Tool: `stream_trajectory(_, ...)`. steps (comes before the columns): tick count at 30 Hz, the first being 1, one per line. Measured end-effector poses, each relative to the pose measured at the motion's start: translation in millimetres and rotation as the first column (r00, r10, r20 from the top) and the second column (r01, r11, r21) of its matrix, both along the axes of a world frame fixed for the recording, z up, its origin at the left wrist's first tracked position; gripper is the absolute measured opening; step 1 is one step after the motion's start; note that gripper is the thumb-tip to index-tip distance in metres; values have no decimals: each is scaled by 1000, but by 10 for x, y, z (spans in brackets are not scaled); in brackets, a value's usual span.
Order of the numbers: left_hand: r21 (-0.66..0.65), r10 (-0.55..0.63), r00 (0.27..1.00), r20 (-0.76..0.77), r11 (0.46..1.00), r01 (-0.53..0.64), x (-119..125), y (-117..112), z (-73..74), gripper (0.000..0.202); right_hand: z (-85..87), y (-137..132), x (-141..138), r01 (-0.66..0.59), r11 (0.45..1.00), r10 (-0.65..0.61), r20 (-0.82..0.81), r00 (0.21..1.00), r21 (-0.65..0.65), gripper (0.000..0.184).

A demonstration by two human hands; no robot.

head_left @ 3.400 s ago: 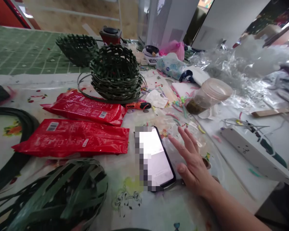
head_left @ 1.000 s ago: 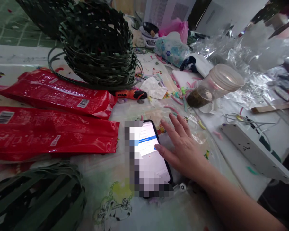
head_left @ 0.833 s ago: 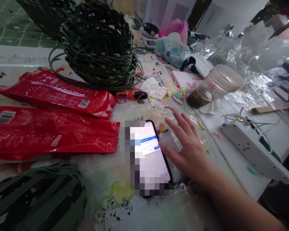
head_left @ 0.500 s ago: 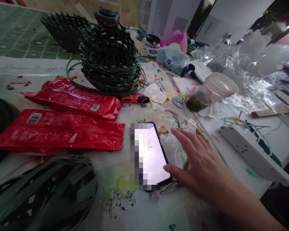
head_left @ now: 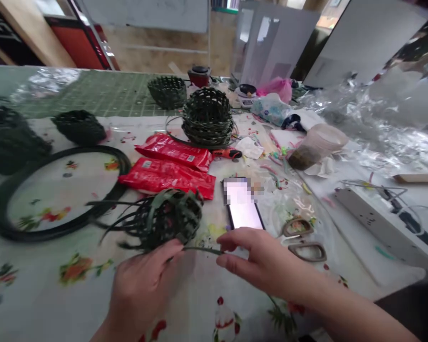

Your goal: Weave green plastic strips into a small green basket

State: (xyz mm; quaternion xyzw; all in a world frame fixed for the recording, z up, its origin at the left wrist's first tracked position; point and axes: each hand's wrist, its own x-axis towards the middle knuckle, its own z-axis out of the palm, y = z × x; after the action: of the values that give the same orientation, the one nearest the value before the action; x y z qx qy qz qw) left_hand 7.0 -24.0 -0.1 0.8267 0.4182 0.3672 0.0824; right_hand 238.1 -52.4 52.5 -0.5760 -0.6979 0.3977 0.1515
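Note:
A small dark green woven basket (head_left: 171, 216) lies on its side on the flowered tablecloth, loose strip ends fanning out to its left. My left hand (head_left: 142, 280) is closed at the basket's near edge, its fingertips partly hidden. From there a thin green strip (head_left: 203, 250) runs right to my right hand (head_left: 260, 259), whose thumb and forefinger close about its end. Just beyond the right hand lies a phone (head_left: 243, 209) with a lit screen. Scissors (head_left: 305, 240) with brown handles rest to the right of that hand.
Two red packets (head_left: 171, 175) lie behind the basket, near a larger woven basket (head_left: 207, 118) and an orange-handled tool (head_left: 228, 153). A coil of dark strip (head_left: 123, 166) is at left. Right stand a plastic jar (head_left: 316, 145) and a power strip (head_left: 381, 228).
The view has tilted up and swung left. My right hand has left the phone's edge and come to the green strip. My left hand has come into view at the small basket.

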Motion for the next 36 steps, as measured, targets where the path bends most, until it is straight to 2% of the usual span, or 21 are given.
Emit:
stream_trajectory(3, 76, -3, 999, -44, 997, 6, -12, 23, 7, 13, -115, 46, -68, 2, 978, -45, -204, 978, -207, 29)
stream_trajectory(7, -18, 34, 999, -17, 999, -35, 2, 36, 53, 12, -192, 81, -126, 23, 958, -120, -326, 938, -287, 27)
stream_trajectory(9, -28, 27, 999, -22, 999, -27, 10, 35, 58, 12, -179, 80, -149, 53, 964, -134, -302, 944, -262, 24)
stream_trajectory(13, 11, 0, 1000, -4, 1000, 0, 22, 35, 19, 11, -75, 62, -169, 107, 994, -111, -159, 981, -32, 21)
stream_trajectory(15, 18, -2, 1000, 8, 1000, 2, 27, 37, -2, 10, -30, 59, -164, 103, 995, -101, -129, 987, 9, 24)
stream_trajectory(20, 12, -21, 1000, 13, 1000, 21, 39, 42, -28, 9, -53, 48, -160, 107, 981, -141, -218, 966, -161, 26)
stream_trajectory(24, 22, -27, 999, -18, 999, 27, 50, 42, -39, 8, -104, 11, -186, 91, 978, -136, -247, 959, -186, 19)
stream_trajectory(27, -7, -4, 999, -31, 1000, 4, 47, 40, -33, 7, -89, -3, -208, 88, 981, -129, -245, 961, -172, 19)
stream_trajectory(29, -46, 11, 1000, -1, 999, -11, 36, 45, -23, 6, -69, 8, -226, 93, 973, -157, -314, 936, -210, 23)
stream_trajectory(31, -79, 10, 999, 45, 997, -6, 19, 55, -16, 4, -63, 34, -245, 85, 941, -217, -394, 893, -327, 29)
stream_trajectory(33, -90, -6, 997, 79, 996, 13, -1, 69, -16, 3, -80, 72, -255, 22, 891, -246, -442, 862, -453, 32)
stream_trajectory(36, -65, -77, 994, 77, 994, 82, -29, 86, -29, 5, -115, 136, -244, -80, 863, -200, -483, 852, -499, 23)
